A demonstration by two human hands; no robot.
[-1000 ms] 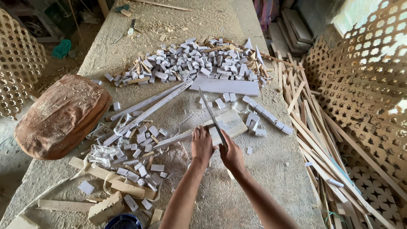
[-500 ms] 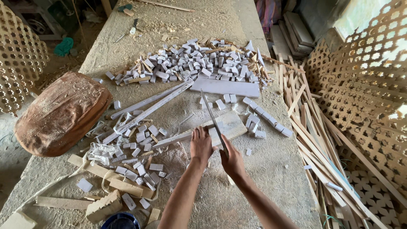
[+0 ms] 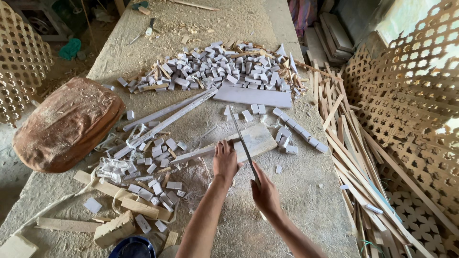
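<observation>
Saw blade [image 3: 240, 138] in right hand [image 3: 266, 193], above strip [image 3: 201, 153].

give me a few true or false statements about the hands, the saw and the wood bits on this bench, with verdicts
1. The right hand grips a handsaw. True.
2. The left hand is lifted clear of the wooden strip. False: it presses down on it.
3. A heap of small cut blocks lies at the bench's far end. True.
4. The brown cushion lies right of the hands. False: it lies to their left.
</observation>
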